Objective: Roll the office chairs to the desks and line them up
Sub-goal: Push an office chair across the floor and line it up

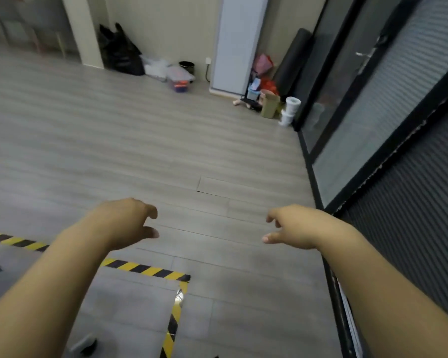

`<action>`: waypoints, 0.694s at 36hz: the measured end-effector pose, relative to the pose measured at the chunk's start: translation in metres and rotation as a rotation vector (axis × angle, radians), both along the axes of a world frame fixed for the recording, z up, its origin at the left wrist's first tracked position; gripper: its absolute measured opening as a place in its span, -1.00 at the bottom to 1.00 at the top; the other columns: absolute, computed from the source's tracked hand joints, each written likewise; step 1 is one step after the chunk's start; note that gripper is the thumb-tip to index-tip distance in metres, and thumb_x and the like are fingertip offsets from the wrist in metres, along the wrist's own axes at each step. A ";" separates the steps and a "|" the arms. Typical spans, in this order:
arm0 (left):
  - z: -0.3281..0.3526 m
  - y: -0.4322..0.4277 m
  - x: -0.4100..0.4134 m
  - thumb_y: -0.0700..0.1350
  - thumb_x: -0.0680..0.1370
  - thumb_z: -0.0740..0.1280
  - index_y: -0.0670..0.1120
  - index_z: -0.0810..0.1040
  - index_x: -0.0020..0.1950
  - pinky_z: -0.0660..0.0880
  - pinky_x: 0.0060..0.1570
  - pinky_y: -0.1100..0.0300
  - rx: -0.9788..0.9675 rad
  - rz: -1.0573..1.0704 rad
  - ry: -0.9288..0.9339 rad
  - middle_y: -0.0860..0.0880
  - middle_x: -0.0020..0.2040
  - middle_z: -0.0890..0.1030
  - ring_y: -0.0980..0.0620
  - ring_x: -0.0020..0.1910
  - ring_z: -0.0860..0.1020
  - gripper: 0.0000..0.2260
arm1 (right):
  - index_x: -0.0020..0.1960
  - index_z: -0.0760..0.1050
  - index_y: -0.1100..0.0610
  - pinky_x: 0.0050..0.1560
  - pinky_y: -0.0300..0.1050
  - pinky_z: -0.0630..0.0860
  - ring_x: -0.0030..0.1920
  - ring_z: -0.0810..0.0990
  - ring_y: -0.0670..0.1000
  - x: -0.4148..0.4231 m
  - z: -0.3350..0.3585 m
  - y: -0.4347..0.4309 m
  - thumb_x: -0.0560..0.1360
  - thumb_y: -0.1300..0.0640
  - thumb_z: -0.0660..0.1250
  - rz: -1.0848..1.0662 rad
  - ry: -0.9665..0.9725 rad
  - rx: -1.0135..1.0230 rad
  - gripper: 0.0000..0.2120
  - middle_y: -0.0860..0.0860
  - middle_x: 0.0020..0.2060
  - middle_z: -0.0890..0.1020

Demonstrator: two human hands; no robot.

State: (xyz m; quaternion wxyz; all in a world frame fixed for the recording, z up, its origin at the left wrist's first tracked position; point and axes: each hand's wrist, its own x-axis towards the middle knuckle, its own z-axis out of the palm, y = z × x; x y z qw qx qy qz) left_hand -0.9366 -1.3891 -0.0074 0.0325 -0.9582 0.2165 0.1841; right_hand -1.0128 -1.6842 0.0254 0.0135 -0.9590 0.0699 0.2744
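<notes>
Both hands reach forward over the grey floor (pixel 140 138). The left hand (pixel 130 223) and right hand (pixel 292 226) are loose and hold nothing. Yellow-black tape (pixel 145 270) lies at lower left.

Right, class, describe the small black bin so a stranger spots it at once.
Find the tall white panel against the far wall. Left of its foot sits the black bin, behind a clear box. Unlike the crumpled black bag, it is small and round.
</notes>
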 end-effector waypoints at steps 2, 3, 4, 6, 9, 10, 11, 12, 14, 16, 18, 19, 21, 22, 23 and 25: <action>-0.002 0.008 0.010 0.23 0.53 0.21 0.14 0.36 0.34 0.46 0.08 0.17 0.001 0.078 0.006 0.07 0.28 0.48 0.04 0.17 0.49 -0.59 | 0.39 0.30 -0.02 0.11 -0.04 0.43 0.24 0.47 0.07 0.033 -0.001 0.001 0.48 -0.23 0.28 0.075 -0.009 -0.006 -0.45 0.00 0.31 0.46; -0.004 0.013 0.014 0.24 0.52 0.21 0.14 0.36 0.34 0.46 0.08 0.16 0.003 0.121 0.019 0.07 0.28 0.47 0.04 0.18 0.49 -0.59 | 0.39 0.30 -0.02 0.11 -0.04 0.43 0.24 0.47 0.07 0.050 -0.003 0.003 0.48 -0.23 0.28 0.112 -0.009 -0.006 -0.45 0.00 0.31 0.46; -0.006 0.020 0.019 0.24 0.52 0.22 0.15 0.36 0.33 0.45 0.09 0.15 0.002 0.165 0.032 0.06 0.29 0.47 0.03 0.19 0.49 -0.59 | 0.38 0.31 -0.02 0.12 -0.04 0.44 0.23 0.47 0.07 0.066 -0.006 0.007 0.48 -0.23 0.28 0.148 -0.003 -0.003 -0.45 0.00 0.30 0.47; -0.011 0.035 0.027 0.23 0.52 0.23 0.15 0.37 0.33 0.46 0.10 0.13 0.002 0.250 0.059 0.05 0.28 0.47 0.02 0.20 0.48 -0.59 | 0.38 0.31 -0.03 0.14 -0.02 0.44 0.22 0.47 0.07 0.099 -0.012 0.018 0.47 -0.24 0.28 0.220 0.016 0.010 -0.45 0.00 0.29 0.47; -0.018 0.060 0.038 0.23 0.51 0.23 0.14 0.38 0.32 0.46 0.09 0.12 0.030 0.358 0.063 0.06 0.26 0.49 0.02 0.20 0.48 -0.60 | 0.38 0.30 -0.04 0.11 -0.03 0.43 0.23 0.47 0.06 0.148 -0.022 0.045 0.47 -0.25 0.28 0.336 0.035 0.031 -0.44 -0.02 0.30 0.47; -0.021 0.069 0.042 0.22 0.51 0.24 0.14 0.38 0.32 0.47 0.07 0.13 0.034 0.395 0.067 0.06 0.26 0.49 0.02 0.18 0.49 -0.59 | 0.38 0.30 -0.04 0.09 -0.04 0.42 0.23 0.47 0.06 0.165 -0.025 0.056 0.47 -0.25 0.27 0.377 0.037 0.036 -0.44 -0.03 0.30 0.47; -0.023 0.079 0.048 0.22 0.51 0.24 0.13 0.38 0.31 0.47 0.04 0.14 0.034 0.434 0.074 0.06 0.25 0.49 0.02 0.17 0.49 -0.59 | 0.38 0.29 -0.04 0.06 -0.05 0.41 0.24 0.47 0.06 0.182 -0.028 0.068 0.47 -0.25 0.27 0.420 0.036 0.037 -0.44 -0.03 0.30 0.47; -0.025 0.089 0.053 0.22 0.51 0.24 0.13 0.38 0.31 0.47 0.03 0.14 0.034 0.472 0.078 0.06 0.24 0.49 0.03 0.17 0.50 -0.60 | 0.39 0.29 -0.04 0.04 -0.06 0.40 0.25 0.46 0.06 0.198 -0.031 0.081 0.47 -0.26 0.27 0.462 0.033 0.038 -0.44 -0.03 0.31 0.47; -0.028 0.109 0.067 0.22 0.51 0.24 0.13 0.39 0.31 0.48 0.05 0.13 0.039 0.536 0.079 0.06 0.24 0.49 0.03 0.17 0.50 -0.60 | 0.38 0.30 -0.04 0.05 -0.06 0.39 0.25 0.46 0.06 0.230 -0.034 0.108 0.47 -0.26 0.27 0.536 0.025 0.047 -0.44 -0.03 0.30 0.47; -0.031 0.129 0.083 0.22 0.52 0.23 0.13 0.38 0.31 0.48 0.08 0.12 0.048 0.579 0.073 0.05 0.25 0.49 0.03 0.17 0.49 -0.61 | 0.38 0.30 -0.06 0.06 -0.05 0.39 0.26 0.46 0.06 0.261 -0.038 0.135 0.46 -0.27 0.27 0.592 0.009 0.058 -0.43 -0.04 0.30 0.47; -0.033 0.147 0.102 0.22 0.52 0.22 0.13 0.38 0.31 0.48 0.09 0.10 0.051 0.618 0.073 0.05 0.25 0.49 0.03 0.17 0.50 -0.61 | 0.38 0.30 -0.06 0.04 -0.04 0.39 0.25 0.46 0.06 0.290 -0.039 0.163 0.46 -0.28 0.27 0.644 -0.005 0.057 -0.43 -0.04 0.31 0.47; -0.034 0.156 0.111 0.22 0.53 0.22 0.12 0.38 0.31 0.49 0.09 0.09 0.051 0.640 0.078 0.05 0.24 0.50 0.03 0.16 0.50 -0.61 | 0.38 0.29 -0.06 0.02 -0.05 0.39 0.25 0.46 0.06 0.304 -0.040 0.176 0.46 -0.28 0.27 0.667 -0.002 0.055 -0.43 -0.04 0.31 0.47; -0.033 0.173 0.130 0.22 0.53 0.21 0.10 0.40 0.30 0.50 0.07 0.09 0.052 0.676 0.091 0.05 0.23 0.50 0.02 0.15 0.50 -0.61 | 0.38 0.29 -0.07 0.00 -0.05 0.40 0.23 0.47 0.06 0.330 -0.039 0.201 0.46 -0.28 0.27 0.707 0.002 0.054 -0.43 -0.04 0.30 0.47; -0.033 0.181 0.138 0.22 0.53 0.21 0.10 0.39 0.30 0.49 0.05 0.10 0.051 0.694 0.101 0.06 0.23 0.50 0.03 0.15 0.50 -0.61 | 0.38 0.29 -0.07 0.01 -0.05 0.40 0.23 0.48 0.06 0.343 -0.038 0.213 0.46 -0.28 0.27 0.726 0.003 0.054 -0.44 -0.04 0.30 0.47; -0.032 0.189 0.146 0.22 0.53 0.21 0.11 0.39 0.31 0.49 0.03 0.12 0.050 0.713 0.105 0.06 0.23 0.50 0.03 0.15 0.50 -0.61 | 0.38 0.29 -0.07 0.02 -0.05 0.41 0.23 0.48 0.06 0.355 -0.037 0.225 0.46 -0.28 0.27 0.744 0.007 0.057 -0.44 -0.04 0.30 0.47; -0.030 0.206 0.160 0.22 0.53 0.22 0.12 0.38 0.31 0.49 0.02 0.12 0.051 0.752 0.097 0.07 0.23 0.50 0.04 0.14 0.50 -0.61 | 0.38 0.28 -0.07 0.07 -0.04 0.42 0.24 0.48 0.05 0.380 -0.035 0.248 0.46 -0.27 0.27 0.775 0.017 0.068 -0.43 -0.04 0.31 0.47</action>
